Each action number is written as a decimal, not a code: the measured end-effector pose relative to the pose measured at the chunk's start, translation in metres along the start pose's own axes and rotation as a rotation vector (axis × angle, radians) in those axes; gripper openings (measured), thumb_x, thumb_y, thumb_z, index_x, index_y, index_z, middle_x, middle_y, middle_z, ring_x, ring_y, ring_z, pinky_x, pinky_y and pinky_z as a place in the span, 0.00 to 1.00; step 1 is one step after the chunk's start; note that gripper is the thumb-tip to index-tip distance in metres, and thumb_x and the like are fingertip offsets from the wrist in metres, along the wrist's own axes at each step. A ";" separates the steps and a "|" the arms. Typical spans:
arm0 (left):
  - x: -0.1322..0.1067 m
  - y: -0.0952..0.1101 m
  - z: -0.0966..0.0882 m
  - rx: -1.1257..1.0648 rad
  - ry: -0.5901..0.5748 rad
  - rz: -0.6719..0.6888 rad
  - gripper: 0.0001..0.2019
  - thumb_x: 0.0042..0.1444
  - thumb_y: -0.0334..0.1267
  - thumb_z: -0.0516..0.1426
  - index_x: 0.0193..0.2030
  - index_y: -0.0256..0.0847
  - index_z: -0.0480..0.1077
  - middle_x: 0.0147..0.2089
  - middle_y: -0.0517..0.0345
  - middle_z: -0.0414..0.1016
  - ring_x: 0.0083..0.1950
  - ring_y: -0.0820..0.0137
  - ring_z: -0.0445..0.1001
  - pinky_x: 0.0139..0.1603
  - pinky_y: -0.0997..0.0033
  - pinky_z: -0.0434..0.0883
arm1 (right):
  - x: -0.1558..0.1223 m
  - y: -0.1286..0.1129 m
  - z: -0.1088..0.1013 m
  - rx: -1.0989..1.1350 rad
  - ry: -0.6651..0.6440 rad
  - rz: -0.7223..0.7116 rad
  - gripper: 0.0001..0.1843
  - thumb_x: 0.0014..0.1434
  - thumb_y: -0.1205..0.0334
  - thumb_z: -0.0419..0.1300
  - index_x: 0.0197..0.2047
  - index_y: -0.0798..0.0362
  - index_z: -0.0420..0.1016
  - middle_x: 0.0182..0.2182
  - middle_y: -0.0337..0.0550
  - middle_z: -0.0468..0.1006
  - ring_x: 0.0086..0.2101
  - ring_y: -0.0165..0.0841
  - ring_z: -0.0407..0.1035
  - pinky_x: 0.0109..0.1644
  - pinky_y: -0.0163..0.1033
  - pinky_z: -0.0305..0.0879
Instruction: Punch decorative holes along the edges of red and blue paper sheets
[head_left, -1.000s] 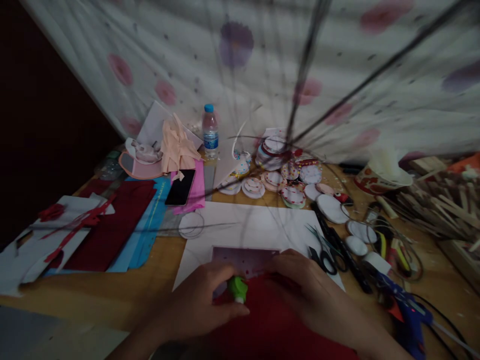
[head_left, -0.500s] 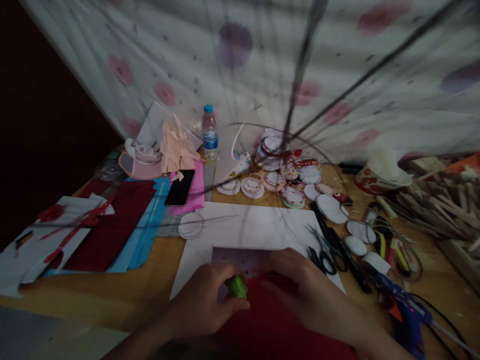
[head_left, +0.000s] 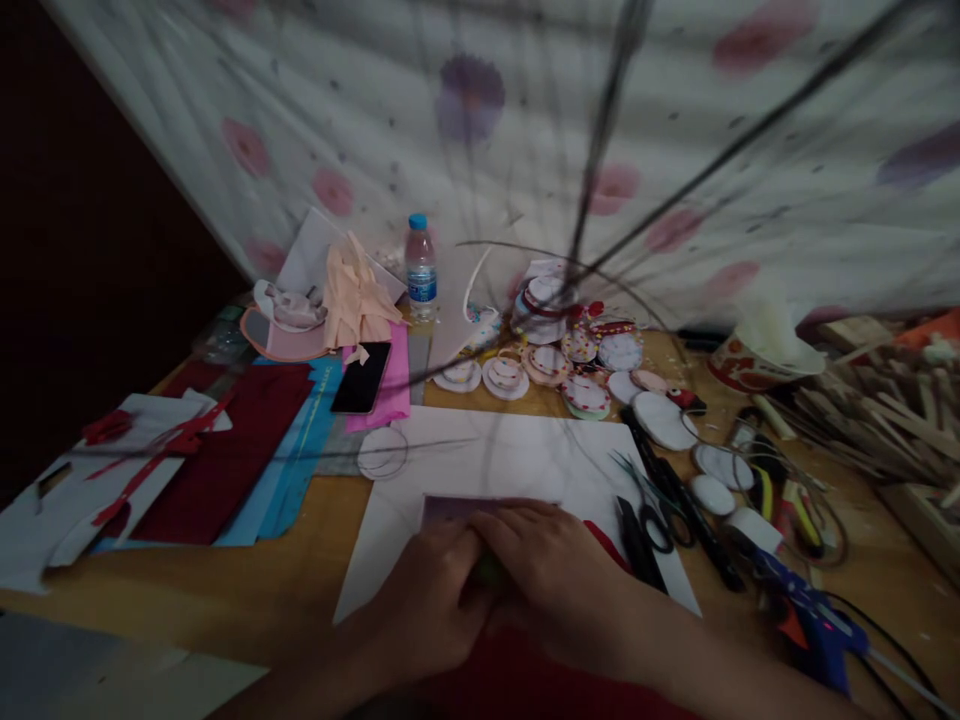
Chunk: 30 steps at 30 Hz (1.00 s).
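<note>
My left hand (head_left: 427, 590) is closed around a small rounded green object (head_left: 489, 570), which is mostly hidden in shadow between the hands. Laid over it from the right, the fingers of my right hand (head_left: 544, 570) meet the left fingers and cover the green object. Both hands are above the white sheet (head_left: 480, 440). Behind the fingers shows a purplish flat piece (head_left: 444, 508). Red material (head_left: 517, 670) lies below and between the wrists, and a red edge (head_left: 606, 543) shows beside my right hand.
Scissors (head_left: 656, 525) and a blue glue gun (head_left: 806, 615) lie to the right. Round decorated pieces (head_left: 504, 377), a water bottle (head_left: 421, 275) and a phone (head_left: 361, 378) stand or lie behind. Dark red sheets (head_left: 225, 450) are at left, wooden sticks (head_left: 892, 420) at right.
My right hand has moved left, off the red material, and onto my left hand. The green object, plainly visible before in the left fingers, is now mostly covered.
</note>
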<state>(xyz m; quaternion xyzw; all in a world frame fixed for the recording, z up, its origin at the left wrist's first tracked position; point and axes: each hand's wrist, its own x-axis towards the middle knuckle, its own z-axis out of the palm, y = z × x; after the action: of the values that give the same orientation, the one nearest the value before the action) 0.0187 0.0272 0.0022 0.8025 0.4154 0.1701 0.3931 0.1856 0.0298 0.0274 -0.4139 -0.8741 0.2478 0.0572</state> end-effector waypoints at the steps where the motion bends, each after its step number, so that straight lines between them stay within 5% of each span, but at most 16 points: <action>1: 0.000 -0.001 0.001 -0.005 0.002 -0.004 0.12 0.49 0.25 0.53 0.40 0.39 0.69 0.42 0.52 0.76 0.43 0.61 0.73 0.42 0.65 0.68 | 0.000 0.001 0.002 0.000 0.014 -0.010 0.22 0.46 0.72 0.59 0.47 0.58 0.69 0.42 0.49 0.77 0.44 0.41 0.70 0.57 0.47 0.59; 5: 0.002 -0.002 0.002 -0.036 -0.028 -0.035 0.11 0.50 0.25 0.53 0.41 0.38 0.69 0.43 0.51 0.76 0.45 0.61 0.73 0.44 0.65 0.68 | 0.000 0.004 0.006 0.038 0.023 -0.024 0.24 0.48 0.70 0.61 0.50 0.59 0.68 0.43 0.49 0.77 0.45 0.39 0.71 0.65 0.47 0.45; 9: 0.005 0.001 -0.004 -0.108 -0.122 -0.060 0.14 0.51 0.28 0.57 0.45 0.41 0.70 0.45 0.54 0.76 0.47 0.62 0.73 0.47 0.66 0.68 | -0.007 0.010 -0.006 0.129 0.000 0.021 0.31 0.46 0.56 0.68 0.53 0.53 0.67 0.45 0.46 0.77 0.46 0.42 0.69 0.59 0.48 0.53; 11: 0.004 0.003 -0.010 -0.091 -0.166 -0.070 0.13 0.51 0.33 0.60 0.45 0.41 0.71 0.45 0.56 0.76 0.47 0.62 0.73 0.48 0.65 0.67 | -0.014 0.015 -0.015 0.128 -0.024 0.068 0.29 0.47 0.58 0.68 0.52 0.52 0.68 0.45 0.46 0.77 0.47 0.42 0.69 0.52 0.44 0.59; 14: 0.000 0.006 -0.019 -0.025 -0.197 -0.103 0.14 0.52 0.38 0.62 0.46 0.42 0.71 0.46 0.56 0.76 0.48 0.61 0.72 0.49 0.64 0.66 | -0.025 0.023 -0.023 0.057 -0.097 0.177 0.08 0.54 0.71 0.58 0.38 0.52 0.73 0.35 0.44 0.79 0.38 0.37 0.73 0.38 0.37 0.60; 19: -0.005 -0.001 -0.031 0.125 -0.169 -0.033 0.18 0.57 0.31 0.57 0.55 0.45 0.66 0.54 0.54 0.73 0.54 0.61 0.68 0.55 0.61 0.64 | -0.038 0.034 -0.017 0.052 -0.107 0.196 0.11 0.54 0.76 0.53 0.31 0.52 0.72 0.27 0.40 0.79 0.31 0.33 0.74 0.31 0.34 0.54; 23: -0.003 -0.009 -0.034 0.230 -0.186 0.042 0.18 0.56 0.25 0.55 0.52 0.45 0.69 0.51 0.52 0.73 0.53 0.59 0.68 0.55 0.58 0.63 | -0.041 0.034 -0.014 0.063 -0.070 0.222 0.10 0.55 0.75 0.53 0.29 0.52 0.71 0.27 0.40 0.78 0.31 0.33 0.72 0.31 0.34 0.54; 30: -0.001 -0.014 -0.046 -0.359 -0.044 -0.235 0.14 0.60 0.43 0.55 0.52 0.45 0.69 0.51 0.56 0.75 0.52 0.64 0.72 0.52 0.66 0.67 | -0.037 0.025 -0.028 0.166 0.037 0.267 0.08 0.61 0.67 0.53 0.34 0.52 0.73 0.28 0.41 0.77 0.29 0.33 0.70 0.33 0.34 0.59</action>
<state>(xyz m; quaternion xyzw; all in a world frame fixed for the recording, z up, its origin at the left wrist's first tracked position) -0.0166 0.0537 0.0207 0.6690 0.4605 0.1766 0.5559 0.2359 0.0258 0.0439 -0.5249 -0.7866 0.3168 0.0736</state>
